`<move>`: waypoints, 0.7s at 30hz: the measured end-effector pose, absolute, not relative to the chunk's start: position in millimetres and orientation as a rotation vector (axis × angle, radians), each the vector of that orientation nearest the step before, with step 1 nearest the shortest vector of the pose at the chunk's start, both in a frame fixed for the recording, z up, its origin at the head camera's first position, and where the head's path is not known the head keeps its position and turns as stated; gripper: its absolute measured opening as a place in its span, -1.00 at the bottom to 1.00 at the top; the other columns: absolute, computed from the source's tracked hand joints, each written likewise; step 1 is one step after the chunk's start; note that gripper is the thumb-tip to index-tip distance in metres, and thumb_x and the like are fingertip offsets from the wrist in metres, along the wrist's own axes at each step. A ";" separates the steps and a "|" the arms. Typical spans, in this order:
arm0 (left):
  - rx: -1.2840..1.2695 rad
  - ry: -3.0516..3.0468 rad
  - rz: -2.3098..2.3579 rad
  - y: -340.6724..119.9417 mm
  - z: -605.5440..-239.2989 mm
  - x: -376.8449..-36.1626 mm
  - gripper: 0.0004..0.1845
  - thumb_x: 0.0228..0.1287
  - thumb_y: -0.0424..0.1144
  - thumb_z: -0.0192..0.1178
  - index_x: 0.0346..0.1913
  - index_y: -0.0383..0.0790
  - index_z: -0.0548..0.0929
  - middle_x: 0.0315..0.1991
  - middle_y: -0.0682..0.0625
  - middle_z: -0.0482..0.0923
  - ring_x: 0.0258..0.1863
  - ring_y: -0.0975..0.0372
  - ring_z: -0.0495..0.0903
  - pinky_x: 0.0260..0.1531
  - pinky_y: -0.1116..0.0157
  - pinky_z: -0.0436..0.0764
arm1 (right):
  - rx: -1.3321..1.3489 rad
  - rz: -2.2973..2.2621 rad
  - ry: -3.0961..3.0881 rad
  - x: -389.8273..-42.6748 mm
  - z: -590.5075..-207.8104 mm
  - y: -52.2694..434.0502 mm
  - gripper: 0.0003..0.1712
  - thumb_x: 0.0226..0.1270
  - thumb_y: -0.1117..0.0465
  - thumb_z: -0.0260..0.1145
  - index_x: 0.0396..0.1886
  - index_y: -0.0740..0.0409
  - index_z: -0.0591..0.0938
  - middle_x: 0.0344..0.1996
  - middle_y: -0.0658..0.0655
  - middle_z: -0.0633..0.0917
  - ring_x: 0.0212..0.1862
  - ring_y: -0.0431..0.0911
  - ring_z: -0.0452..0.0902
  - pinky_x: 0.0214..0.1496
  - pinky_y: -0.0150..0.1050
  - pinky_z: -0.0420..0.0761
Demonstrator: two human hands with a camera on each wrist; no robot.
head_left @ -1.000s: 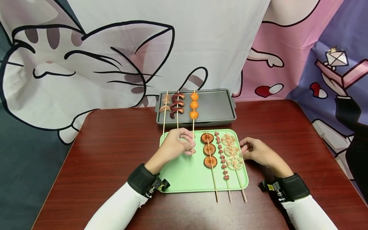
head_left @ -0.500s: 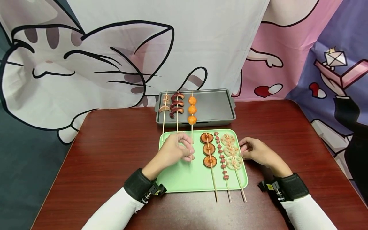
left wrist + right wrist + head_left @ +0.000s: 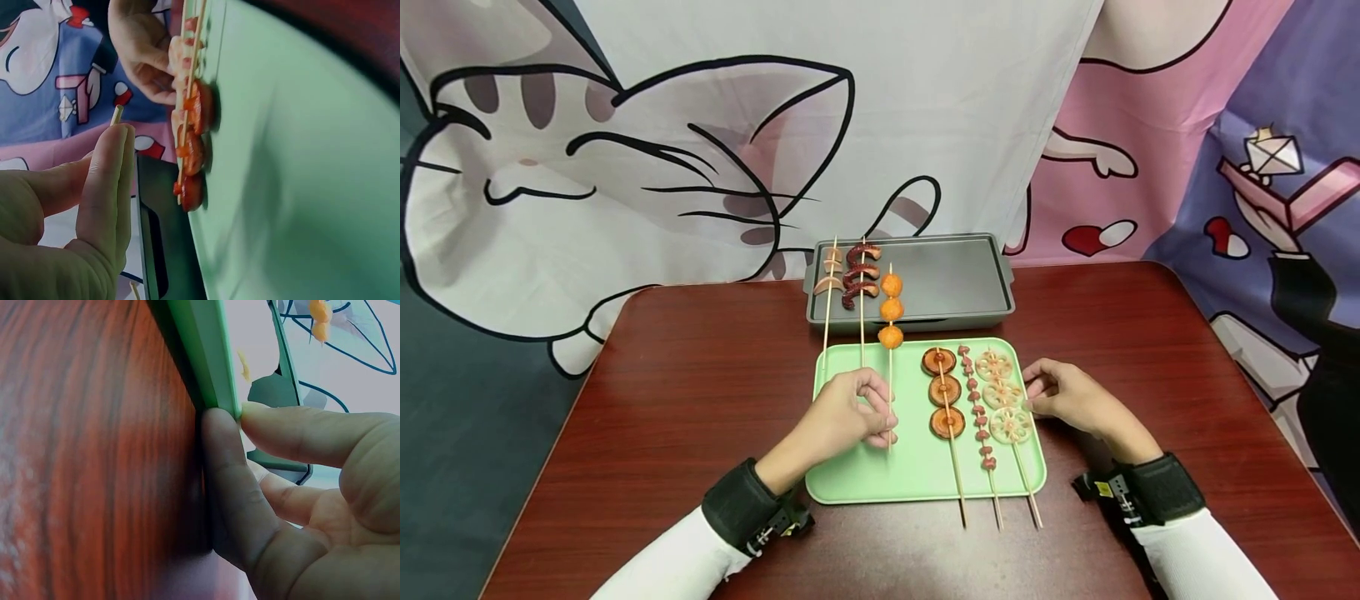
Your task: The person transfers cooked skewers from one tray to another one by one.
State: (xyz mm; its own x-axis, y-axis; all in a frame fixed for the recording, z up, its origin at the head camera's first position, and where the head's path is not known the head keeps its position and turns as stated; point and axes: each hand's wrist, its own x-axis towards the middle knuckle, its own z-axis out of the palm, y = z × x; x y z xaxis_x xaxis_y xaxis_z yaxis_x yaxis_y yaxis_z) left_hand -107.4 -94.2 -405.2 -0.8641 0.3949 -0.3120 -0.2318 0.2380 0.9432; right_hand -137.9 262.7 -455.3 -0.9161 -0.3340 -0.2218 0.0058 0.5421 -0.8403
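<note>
A skewer of three orange balls hangs pinched near its lower end in the left hand, its stick upright in the head view, the balls over the gap between the green tray and the grey pan behind it. The left hand's fingers are curled round the stick above the tray's left half; the left wrist view shows what the head view cannot, the stick's blunt end poking out just past the fingertips.

The right hand rests at the tray's right edge, fingers bent. Only the right wrist view shows the contact: thumb and forefinger nip the tray's rim, the other fingers lying on the table.

Three skewers lie on the tray's right half, side by side: brown round slices, small red pieces and lotus-root slices, their sticks jutting over the near edge. Two more, pale sausage pieces and dark red curls, lie on the pan's left side. All stands on a dark red table before a cartoon cat curtain.
</note>
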 end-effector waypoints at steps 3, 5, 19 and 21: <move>0.154 2.012 1.658 -95.6 -407.5 -102.4 -0.81 0.27 -0.64 0.26 -0.14 -0.47 0.49 -0.37 -0.18 0.62 -0.45 0.08 0.80 -0.35 0.13 0.84 | -0.269 -1.328 2.426 -137.9 -454.5 262.1 -0.60 0.25 0.46 0.42 0.05 0.51 0.54 -0.30 0.25 0.67 -0.29 -0.13 0.58 -0.34 -0.37 0.61; 0.161 2.002 1.655 -96.3 -409.5 -99.1 -0.81 0.26 -0.66 0.25 -0.15 -0.47 0.49 -0.38 -0.18 0.62 -0.45 0.09 0.80 -0.36 0.14 0.84 | -0.258 -1.326 2.427 -138.4 -454.4 261.8 -0.59 0.25 0.46 0.43 0.05 0.50 0.55 -0.29 0.24 0.67 -0.29 -0.11 0.58 -0.34 -0.37 0.61; 0.144 1.895 1.684 -97.4 -421.3 -74.6 -0.80 0.25 -0.69 0.23 -0.12 -0.57 0.47 -0.40 -0.15 0.60 -0.46 0.11 0.78 -0.36 0.15 0.84 | -0.275 -1.326 2.430 -136.2 -452.5 260.9 -0.59 0.27 0.44 0.42 0.06 0.51 0.54 -0.28 0.25 0.68 -0.28 -0.11 0.58 -0.35 -0.37 0.60; 0.137 1.887 1.683 -96.7 -422.8 -71.5 -0.80 0.24 -0.69 0.23 -0.13 -0.58 0.47 -0.40 -0.15 0.60 -0.46 0.11 0.78 -0.36 0.15 0.84 | -0.276 -1.328 2.425 -135.9 -452.8 261.2 -0.59 0.28 0.45 0.41 0.08 0.52 0.54 -0.27 0.26 0.68 -0.28 -0.10 0.58 -0.35 -0.37 0.60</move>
State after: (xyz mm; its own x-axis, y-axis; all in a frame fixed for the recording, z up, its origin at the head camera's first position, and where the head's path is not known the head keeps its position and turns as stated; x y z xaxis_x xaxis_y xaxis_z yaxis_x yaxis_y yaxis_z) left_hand -71.5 -96.7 -422.8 -0.8143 0.4541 -0.3615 -0.3074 0.1908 0.9323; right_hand -135.9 261.2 -452.8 -0.9157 -0.3374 -0.2181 0.0019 0.5392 -0.8422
